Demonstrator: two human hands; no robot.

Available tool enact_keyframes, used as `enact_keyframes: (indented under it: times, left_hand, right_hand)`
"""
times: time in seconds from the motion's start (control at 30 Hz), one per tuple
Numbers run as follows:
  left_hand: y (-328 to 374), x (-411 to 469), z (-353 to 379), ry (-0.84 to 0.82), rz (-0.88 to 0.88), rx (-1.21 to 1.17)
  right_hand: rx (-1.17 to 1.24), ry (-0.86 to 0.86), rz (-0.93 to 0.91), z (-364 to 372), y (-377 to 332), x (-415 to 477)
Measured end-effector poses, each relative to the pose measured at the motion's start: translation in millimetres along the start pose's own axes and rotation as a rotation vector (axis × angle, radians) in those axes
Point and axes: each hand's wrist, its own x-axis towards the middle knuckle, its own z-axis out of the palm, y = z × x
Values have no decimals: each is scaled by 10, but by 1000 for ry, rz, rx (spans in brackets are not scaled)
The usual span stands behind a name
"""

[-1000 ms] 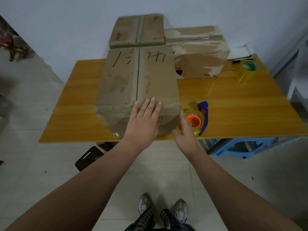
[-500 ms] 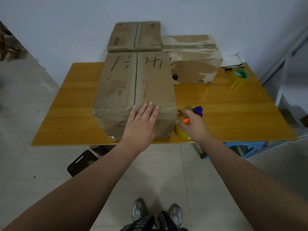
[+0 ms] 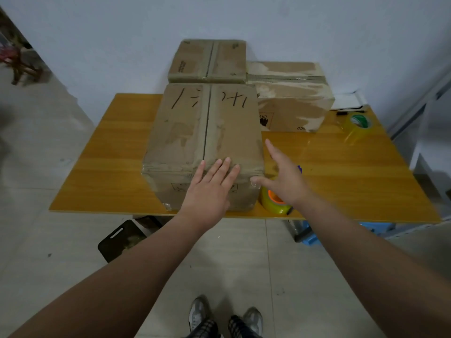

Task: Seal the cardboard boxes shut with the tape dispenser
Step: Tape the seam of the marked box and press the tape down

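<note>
1. Cardboard box [image 3: 205,132], the nearest of three, sits at the front edge of the wooden table [image 3: 353,172], its long axis running away from the person toward the wall.
2. Black marker strokes are written across the far end of its top, on both sides of the centre seam; I cannot read them as words. A printed mark on its front face is too small to read.
3. Its top flaps are closed, meeting along a dark seam that runs the length of the box.
4. Left hand [image 3: 210,191] lies flat, fingers spread, on the near top edge and front face of that box, holding nothing.
5. Right hand [image 3: 284,176] hovers at the box's right near corner, fingers splayed wide, thumb touching the corner, gripping nothing.
6. Tape dispenser [image 3: 275,202] rests on the table just right of the box, under the right hand: a yellowish roll with an orange core and a bit of blue frame showing.
7. Second box [image 3: 207,61] stands behind; third box [image 3: 292,98], to its right, shows "UN 3" printed sideways and letters "ICO".
8. Spare tape roll [image 3: 358,126] with a green core lies near the table's far right.
</note>
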Motion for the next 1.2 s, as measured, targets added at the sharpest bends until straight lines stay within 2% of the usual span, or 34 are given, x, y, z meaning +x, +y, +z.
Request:
enact_keyframes:
  times: [0.13, 0.3, 0.47, 0.57, 0.67, 0.77, 0.87, 0.93, 1.0, 1.1, 1.2]
  left_hand:
    - [-3, -2, 10, 13, 3, -25]
    - [-51, 15, 6, 43, 30, -45]
    - [-273, 7, 5, 52, 103, -43]
    - [-678, -198, 47, 21, 85, -26]
    - [-1062, -478, 18, 51, 2, -21]
    - [-1269, -612, 20, 99, 21, -45]
    - [-1503, -735, 64, 60, -132, -111]
    - [-1684, -818, 106, 57, -189, -218]
    - [-1769, -801, 72, 99, -151, -342]
    - [-1742, -556, -69, 158, -61, -492]
    - [-1717, -237, -161, 99, 42, -469]
  right_hand:
    - [-275, -79, -106, 70, -42, -11]
    - [-85, 6, -165, 102, -135, -90]
    - [-539, -3, -215, 330, -161, -114]
    - [-641, 17, -176, 287, -118, -114]
    - [-692, -7, -136, 286, -118, -132]
    - [-689, -35, -77, 294, -180, -157]
    - [-570, -17, -12, 295, -326, -227]
    - [-508, 56, -40, 348, -490, -246]
    - [-508, 91, -94, 495, -735, -180]
    - [-561, 37, -156, 845, -1138, 36]
    - [-649, 1, -170, 1139, -1352, 249]
